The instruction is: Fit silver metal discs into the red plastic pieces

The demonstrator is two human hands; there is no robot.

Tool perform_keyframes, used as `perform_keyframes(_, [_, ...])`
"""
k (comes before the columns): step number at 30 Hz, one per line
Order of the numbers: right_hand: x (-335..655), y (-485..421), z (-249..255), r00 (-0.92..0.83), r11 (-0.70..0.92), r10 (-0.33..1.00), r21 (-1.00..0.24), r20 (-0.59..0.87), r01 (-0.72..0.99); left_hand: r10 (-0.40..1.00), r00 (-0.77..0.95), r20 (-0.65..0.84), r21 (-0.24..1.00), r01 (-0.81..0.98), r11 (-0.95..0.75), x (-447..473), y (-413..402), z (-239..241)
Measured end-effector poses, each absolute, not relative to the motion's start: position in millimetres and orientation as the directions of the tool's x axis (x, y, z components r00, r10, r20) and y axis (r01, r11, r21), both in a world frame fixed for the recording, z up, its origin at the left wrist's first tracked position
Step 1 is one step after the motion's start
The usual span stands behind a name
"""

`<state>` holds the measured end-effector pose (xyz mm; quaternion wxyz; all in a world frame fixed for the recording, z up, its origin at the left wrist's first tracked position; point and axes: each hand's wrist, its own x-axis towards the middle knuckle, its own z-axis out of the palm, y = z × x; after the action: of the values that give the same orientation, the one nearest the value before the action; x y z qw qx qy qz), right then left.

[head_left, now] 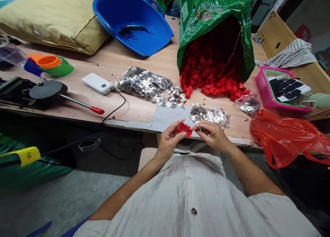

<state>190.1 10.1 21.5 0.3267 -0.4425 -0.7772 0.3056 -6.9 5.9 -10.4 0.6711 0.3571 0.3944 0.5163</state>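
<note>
Head: left hand (167, 140), one red piece (184, 128) — right hand (214, 136), count unclear.

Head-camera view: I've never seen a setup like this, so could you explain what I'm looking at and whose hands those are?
No robot arm shows here, just a person's two bare hands. The single picture comes from a camera worn on that person's head, looking forward and down past the pale, streaky shirt.

The left hand holds a small red plastic piece. The right hand is beside it, fingertips pinched together; whatever they grip is too small to make out.

On the light wooden table, similar red plastic pieces spill from a green glossy sack. Nearer the hands lie loose, shiny metal bits, with a clear plastic bag of silver metal pieces farther left. Behind that bag sits a wide blue plastic basin.
</note>
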Motion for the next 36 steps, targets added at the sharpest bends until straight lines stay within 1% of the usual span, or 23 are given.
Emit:
perform_keyframes(4, [182.3,7.6,19.5,-0.416,0.539,0.838,-0.655,0.353,0.529,0.967,0.197,-0.162,0.879,-0.416,0.232,-7.0,5.2,-12.0])
perform_keyframes(7, [182.5,7.6,16.8,-0.473,0.622,0.779,-0.596,0.412,0.507,0.962,0.219,-0.164,0.876,-0.416,0.244,-6.9,5.0,-11.8])
perform_keyframes(9, [183.8,7.3,16.1,-0.501,0.655,0.751,-0.583,0.431,0.48,0.958,0.235,-0.165,0.873,-0.417,0.252,-7.1,4.8,-11.1])
perform_keyframes(11, [185.4,6.5,15.8,-0.513,0.656,0.746,-0.605,0.425,0.451,0.952,0.258,-0.163,0.867,-0.423,0.263,-7.7,4.4,-11.0])
perform_keyframes(17, [187.6,3.1,8.7,-0.507,0.514,0.804,-0.79,0.31,0.333,0.918,0.362,-0.16,0.873,-0.383,0.303,-13.2,2.2,-16.8])
perform_keyframes(21, [186.7,-0.3,3.7,-0.526,0.418,0.819,-0.867,0.23,0.272,0.896,0.405,-0.182,0.89,-0.321,0.326,-15.7,1.5,-21.1])
perform_keyframes(24, [196.0,0.8,1.6,-0.521,0.319,0.844,-0.9,0.128,0.296,0.902,0.391,-0.182,0.896,-0.311,0.316,-16.1,1.3,-22.5])
perform_keyframes(26, [211.6,6.8,-2.1,-0.41,0.235,0.91,-0.893,0.063,0.383,0.915,0.363,-0.176,0.891,-0.337,0.305,-16.1,1.5,-22.8])
perform_keyframes(27, [221.7,11.6,-5.0,-0.319,0.196,0.947,-0.869,0.046,0.455,0.922,0.346,-0.173,0.886,-0.354,0.299,-16.0,1.6,-22.7])
perform_keyframes(28, [232.5,17.2,-8.6,-0.207,0.171,0.976,-0.821,0.066,0.544,0.929,0.329,-0.171,0.884,-0.365,0.292,-15.8,1.9,-22.5])
perform_keyframes(29, [243.2,23.3,-12.6,-0.119,0.155,0.988,-0.745,0.102,0.649,0.935,0.31,-0.171,0.885,-0.369,0.284,-15.6,2.2,-22.1])
perform_keyframes(30, [252.9,29.4,-16.7,-0.071,0.138,0.989,-0.653,0.129,0.745,0.942,0.29,-0.169,0.889,-0.368,0.272,-15.2,2.5,-21.6])
perform_keyframes(31, [260.9,35.2,-20.8,-0.043,0.116,0.989,-0.565,0.141,0.817,0.947,0.274,-0.165,0.894,-0.364,0.261,-14.7,2.7,-20.8])
perform_keyframes(33, [270.4,44.8,-27.8,-0.046,0.092,0.992,-0.428,0.117,0.899,0.956,0.25,-0.155,0.904,-0.355,0.24,-13.4,3.1,-18.8])
perform_keyframes(34, [271.8,48.5,-30.4,-0.057,0.09,0.994,-0.384,0.097,0.919,0.959,0.242,-0.149,0.907,-0.354,0.23,-12.7,3.1,-17.6])
perform_keyframes(36, [270.3,54.1,-33.9,-0.079,0.096,0.995,-0.335,0.062,0.937,0.962,0.233,-0.14,0.911,-0.351,0.218,-11.7,2.9,-15.2])
